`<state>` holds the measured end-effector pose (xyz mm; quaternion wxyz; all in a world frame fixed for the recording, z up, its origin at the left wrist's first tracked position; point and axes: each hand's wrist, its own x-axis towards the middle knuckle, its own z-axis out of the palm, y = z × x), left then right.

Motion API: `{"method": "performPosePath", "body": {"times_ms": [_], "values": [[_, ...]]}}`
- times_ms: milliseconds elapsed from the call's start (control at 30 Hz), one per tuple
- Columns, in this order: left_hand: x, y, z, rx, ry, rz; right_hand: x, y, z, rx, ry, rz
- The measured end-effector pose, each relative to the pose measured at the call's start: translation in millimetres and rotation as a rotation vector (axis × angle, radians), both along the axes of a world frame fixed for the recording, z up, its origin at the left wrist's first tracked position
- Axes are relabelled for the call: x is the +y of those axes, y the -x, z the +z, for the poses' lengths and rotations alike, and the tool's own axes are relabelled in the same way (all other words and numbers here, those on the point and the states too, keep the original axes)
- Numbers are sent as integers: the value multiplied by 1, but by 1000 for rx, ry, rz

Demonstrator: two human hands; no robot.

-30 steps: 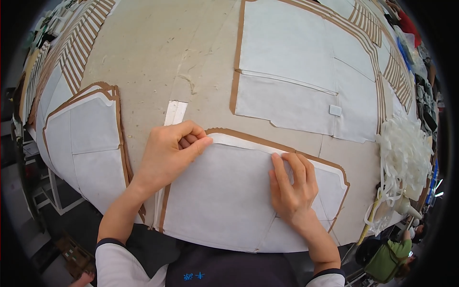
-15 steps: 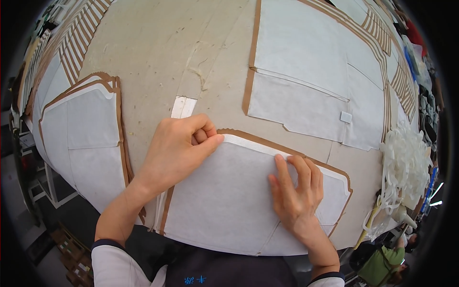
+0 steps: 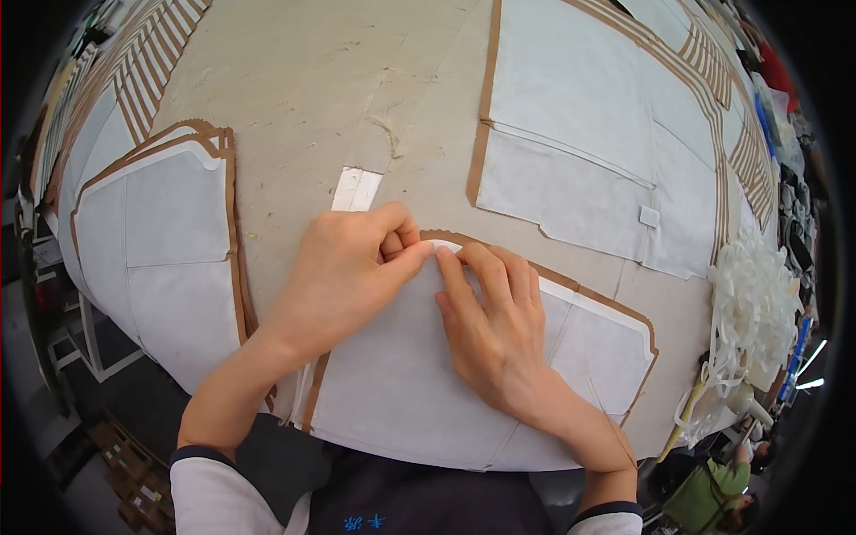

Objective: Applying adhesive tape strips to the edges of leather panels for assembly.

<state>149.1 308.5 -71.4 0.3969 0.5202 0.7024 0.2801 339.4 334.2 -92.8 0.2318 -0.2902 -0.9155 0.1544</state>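
Observation:
In front of me lies a white-backed fabric panel [image 3: 383,383] with brown fabric showing at its edges. A narrow white tape strip [image 3: 613,319] runs along its far, curved edge. My left hand [image 3: 352,267] is closed in a pinch at the panel's far left corner, on the tape's end; its fingertips partly hide what they grip. Right beside it, my right hand [image 3: 495,325] rests on the panel, fingers extended, index fingertip on the tape close to the left fingertips. The palm side of the right hand is hidden.
A stack of similar panels [image 3: 174,214] lies at the left. A larger white-backed panel [image 3: 571,169] with a small pale square [image 3: 649,216] lies beyond. Tangled white tape [image 3: 756,308] is heaped at the right edge. A person in green [image 3: 709,495] is at lower right.
My right hand has slid left along the tape to beside my left hand. The left pinch has shifted slightly right, near the same corner.

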Motion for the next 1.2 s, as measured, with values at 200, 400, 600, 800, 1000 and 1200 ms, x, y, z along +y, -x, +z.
{"method": "performPosePath", "body": {"times_ms": [200, 400, 600, 800, 1000, 1200], "values": [[-46, 2, -3, -215, 6, 270, -2, 9, -4, -46, -34, -2], [-49, 3, -4, -200, -23, 294, -4, 7, -7, -66, -111, 14], [-43, 5, -6, -167, -27, 290, -2, 9, -5, -98, -121, 37], [-40, 3, -6, -89, -53, 270, -2, 10, -5, -104, -155, 49], [-45, 6, -12, 41, -149, 191, -10, 21, -8, -52, -191, 73], [-87, 4, 4, 299, -398, 277, -20, 26, -5, -20, -142, 99]]}}
